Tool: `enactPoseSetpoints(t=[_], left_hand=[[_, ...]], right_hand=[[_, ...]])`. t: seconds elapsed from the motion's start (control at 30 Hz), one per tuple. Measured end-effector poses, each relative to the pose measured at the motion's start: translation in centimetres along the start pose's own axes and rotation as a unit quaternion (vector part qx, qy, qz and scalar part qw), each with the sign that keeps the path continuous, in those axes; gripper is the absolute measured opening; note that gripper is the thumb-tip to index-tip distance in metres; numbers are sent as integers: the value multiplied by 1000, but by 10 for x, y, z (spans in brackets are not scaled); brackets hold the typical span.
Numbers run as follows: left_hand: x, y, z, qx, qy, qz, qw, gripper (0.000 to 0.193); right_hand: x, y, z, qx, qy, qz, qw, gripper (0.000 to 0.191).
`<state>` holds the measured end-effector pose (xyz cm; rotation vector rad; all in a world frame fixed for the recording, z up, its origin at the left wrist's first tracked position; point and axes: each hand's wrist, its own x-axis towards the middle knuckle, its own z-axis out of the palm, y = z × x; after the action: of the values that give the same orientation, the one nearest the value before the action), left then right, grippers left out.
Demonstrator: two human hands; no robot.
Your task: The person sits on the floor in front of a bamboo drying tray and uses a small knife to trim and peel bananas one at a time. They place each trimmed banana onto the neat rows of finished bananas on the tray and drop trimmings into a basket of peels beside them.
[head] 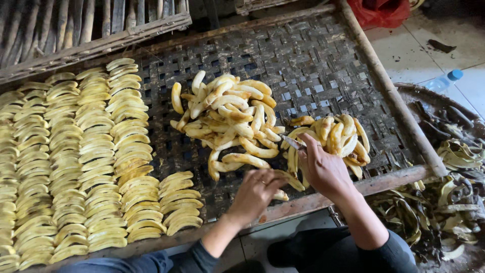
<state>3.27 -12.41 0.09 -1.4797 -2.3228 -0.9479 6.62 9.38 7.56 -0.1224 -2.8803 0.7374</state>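
Note:
My right hand (322, 169) grips a small knife (292, 142) whose blade points up-left, close to a small pile of peeled bananas (339, 137). My left hand (257, 192) holds a peeled banana (285, 178) near the front rail of the woven bamboo rack (313, 65). A larger heap of peeled bananas (227, 121) lies in the middle of the rack, just beyond my hands. On the left, neat rows of sliced banana halves (96, 151) cover the rack.
A wooden rail (389, 91) bounds the rack on the right. Beyond it a round basket (444, 197) holds banana peels. A plastic bottle with a blue cap (443, 81) lies on the tiled floor, a red bag (379, 11) at the top.

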Motion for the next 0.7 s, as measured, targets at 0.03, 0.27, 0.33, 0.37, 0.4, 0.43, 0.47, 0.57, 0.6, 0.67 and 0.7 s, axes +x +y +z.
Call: enactPoseSetpoints(t=[0.03,0.27,0.33,0.37,0.4,0.43,0.47,0.57,0.6,0.67,0.7], left_hand=[[5,-17,-6,39,5,0,999,26],[17,-79,-42,160,-80,26,983,27],[20,-77,-44,153,-94,32,983,26],[22,-75,-45,149,-100,35,983,26],[22,-71,-46,117,-57,25,991,32],[23,-65,-49,84,-15,17,996,37],[25,-61,-51,52,27,10,998,42],[37,-37,-54,-171,148,-93,970,44],[45,-30,-53,-264,193,-119,937,46],[63,-18,-54,-437,277,-166,840,52],[72,-14,-55,-470,316,-167,807,49]], right_hand=[[0,-1,0,5,4,-3,1000,43],[2,-2,1,15,9,-16,1000,52],[1,-4,2,22,32,-53,998,50],[0,-5,2,37,26,-35,998,50],[-1,-7,1,51,20,-18,998,51],[-3,-8,0,66,14,-1,998,51],[-5,-10,-1,88,30,-16,996,49],[-17,-18,-2,150,86,-89,981,42],[-21,-22,0,169,108,-131,971,39],[-27,-29,5,197,107,-178,958,39],[-30,-31,7,203,84,-183,958,41]])
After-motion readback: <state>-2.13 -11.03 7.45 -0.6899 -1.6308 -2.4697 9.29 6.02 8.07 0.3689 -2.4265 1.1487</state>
